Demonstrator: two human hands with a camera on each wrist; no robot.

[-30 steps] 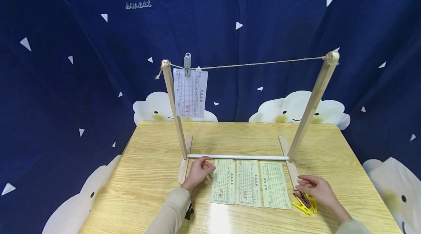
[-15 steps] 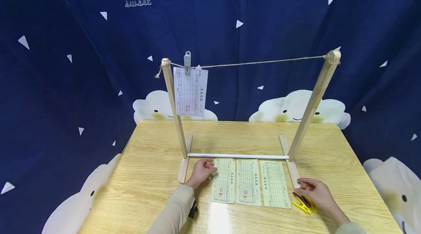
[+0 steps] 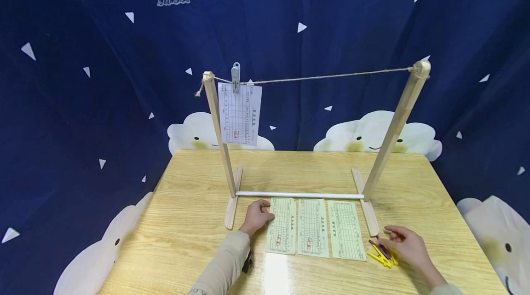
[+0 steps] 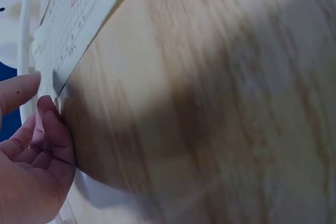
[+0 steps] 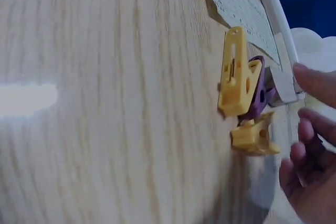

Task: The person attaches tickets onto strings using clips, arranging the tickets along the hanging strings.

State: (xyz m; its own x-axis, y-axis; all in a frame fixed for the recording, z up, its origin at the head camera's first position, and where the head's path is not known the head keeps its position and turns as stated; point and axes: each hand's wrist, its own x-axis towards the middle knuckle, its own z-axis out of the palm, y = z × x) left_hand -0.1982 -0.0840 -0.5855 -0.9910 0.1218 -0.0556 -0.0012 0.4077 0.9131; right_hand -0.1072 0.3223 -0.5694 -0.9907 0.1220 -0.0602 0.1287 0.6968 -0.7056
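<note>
The left hand [image 3: 256,216] is set at the left edge of the nearest paper slip [image 3: 282,225]. Its fingers [image 4: 46,124] are curled and touch the top corner of that slip; the corner looks pinched between thumb and fingers, but a firm hold cannot be told for sure. The slip is lying flat on the wooden table [image 3: 186,221], first in a row of three slips, with the middle slip [image 3: 313,228] and the right slip [image 3: 345,229] just beside it.

The right hand [image 3: 407,246] is held loosely open just beside a small heap of clothes pegs [image 3: 383,254], two yellow and one purple. No peg is gripped yet; the fingers [image 5: 310,129] are seen apart from the pegs in the right wrist view.

Behind the slips a wooden rack [image 3: 393,129] is stood, with a white rod [image 3: 298,195] across its feet and a string [image 3: 331,76] stretched across the top. One slip [image 3: 240,113] is already hung near the left post by a grey peg [image 3: 235,75].

So the step in hand seems to be the picking up of the next slip and a peg. For the next move, the slip's edge would have to be lifted off the table without being bent, and one peg would have to be pulled out of the heap and squeezed open.
</note>
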